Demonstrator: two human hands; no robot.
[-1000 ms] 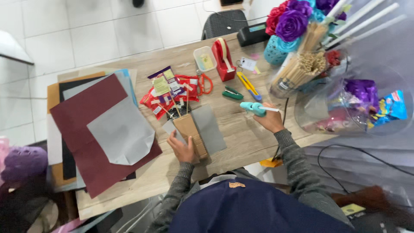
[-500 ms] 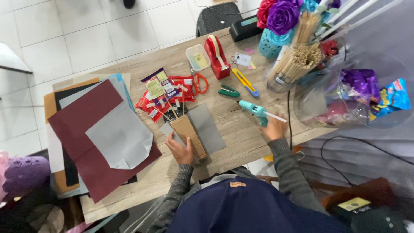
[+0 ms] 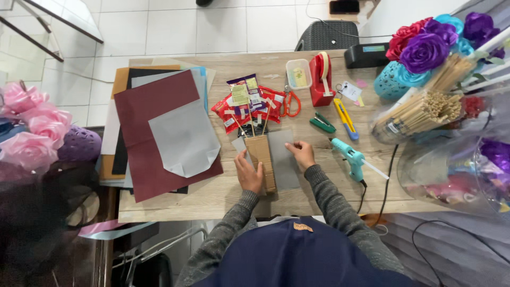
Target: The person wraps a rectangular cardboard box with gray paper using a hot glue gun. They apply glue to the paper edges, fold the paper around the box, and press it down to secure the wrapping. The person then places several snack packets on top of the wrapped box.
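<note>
Right hand (image 3: 300, 154) has let go of the teal hot-glue gun (image 3: 350, 158); a second ago it held the gun over the right part of the counter (image 3: 175, 204), now the gun lies flat there, nozzle toward lower right, cord trailing off the near edge. The hand has moved in to centre frame and rests open, fingers spread, on the grey felt sheet (image 3: 284, 159) just right of the brown cardboard strip (image 3: 263, 159). Left hand (image 3: 248, 172) hasn't shifted: it presses on the left side of the cardboard strip, palm down, not clenched; whether the fingers curl under the edge is hard to tell from this height.

Both hands now sit on the cardboard and felt piece, centre frame near the counter's front edge. Thin wooden sticks carrying red and purple snack packets (image 3: 245, 103) rise from the top of the cardboard, fanning toward upper centre.

So gluing looks paused; judging by the flat palms, the work in hand is pressing or smoothing the felt against the cardboard.

Nearby: maroon and grey paper sheets (image 3: 159, 127) stacked at left, red tape dispenser (image 3: 321, 79) upper centre, yellow utility knife (image 3: 345, 118) and green stapler (image 3: 322, 123) between dispenser and glue gun.
</note>
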